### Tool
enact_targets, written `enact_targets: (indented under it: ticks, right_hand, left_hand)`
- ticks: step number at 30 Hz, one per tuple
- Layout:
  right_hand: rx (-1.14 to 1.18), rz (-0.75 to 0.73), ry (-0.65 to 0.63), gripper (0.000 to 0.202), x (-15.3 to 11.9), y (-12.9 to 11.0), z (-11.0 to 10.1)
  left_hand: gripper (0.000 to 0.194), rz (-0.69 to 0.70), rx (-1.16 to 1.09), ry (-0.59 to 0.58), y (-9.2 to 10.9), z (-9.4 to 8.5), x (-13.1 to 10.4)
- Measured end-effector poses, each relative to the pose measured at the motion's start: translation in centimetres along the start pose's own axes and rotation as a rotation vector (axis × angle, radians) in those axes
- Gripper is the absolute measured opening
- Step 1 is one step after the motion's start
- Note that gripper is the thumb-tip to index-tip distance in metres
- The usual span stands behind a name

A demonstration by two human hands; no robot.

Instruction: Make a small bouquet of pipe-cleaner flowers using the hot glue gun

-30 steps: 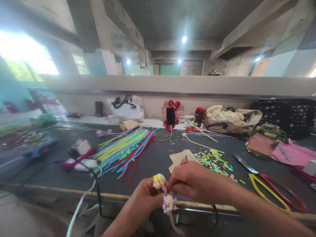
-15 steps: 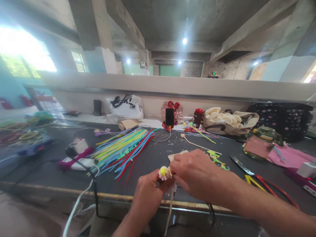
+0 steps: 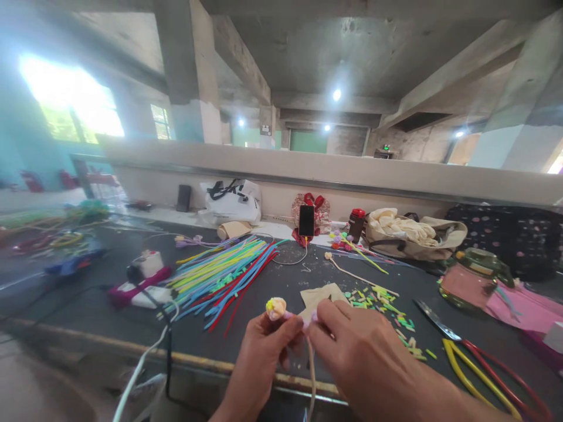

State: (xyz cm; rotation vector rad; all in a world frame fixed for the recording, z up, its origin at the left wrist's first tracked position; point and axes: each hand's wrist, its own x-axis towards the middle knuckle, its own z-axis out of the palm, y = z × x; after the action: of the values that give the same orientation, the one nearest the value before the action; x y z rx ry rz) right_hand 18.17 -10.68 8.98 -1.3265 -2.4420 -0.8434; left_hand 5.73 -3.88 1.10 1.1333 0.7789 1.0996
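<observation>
My left hand (image 3: pixel 264 354) pinches a small fuzzy flower head (image 3: pixel 276 307), cream and yellow, held up over the near edge of the dark table (image 3: pixel 272 281). My right hand (image 3: pixel 363 357) meets it from the right, fingers closed on the pale stem (image 3: pixel 311 369) that hangs down between both hands. A bit of lilac fuzz shows between the fingertips.
A fan of coloured pipe cleaners (image 3: pixel 224 272) lies left of centre. Cut bits (image 3: pixel 382 302) and a beige paper scrap (image 3: pixel 319 293) sit beyond my hands. Scissors with red and yellow handles (image 3: pixel 479 360) lie at right. Phone (image 3: pixel 306 220), bags and a glue gun (image 3: pixel 143 278) stand farther back.
The second flower head that hung below my hands a second ago is now hidden in my fingers. Both hands stay joined at the table edge; the view tilted down slightly.
</observation>
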Motion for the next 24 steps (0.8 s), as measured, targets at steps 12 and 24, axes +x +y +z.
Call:
enact_targets:
  ticks: [12, 24]
  right_hand:
    - [-0.267, -0.156, 0.155, 0.018, -1.1, -2.2, 5.3]
    - [0.035, -0.02, 0.161, 0.02, -3.4, -1.2, 6.1]
  left_hand:
    - [0.03, -0.172, -0.287, 0.105, -0.3, 0.1, 1.3]
    - [0.025, -0.231, -0.168, -0.163, -0.1, -0.8, 1.4]
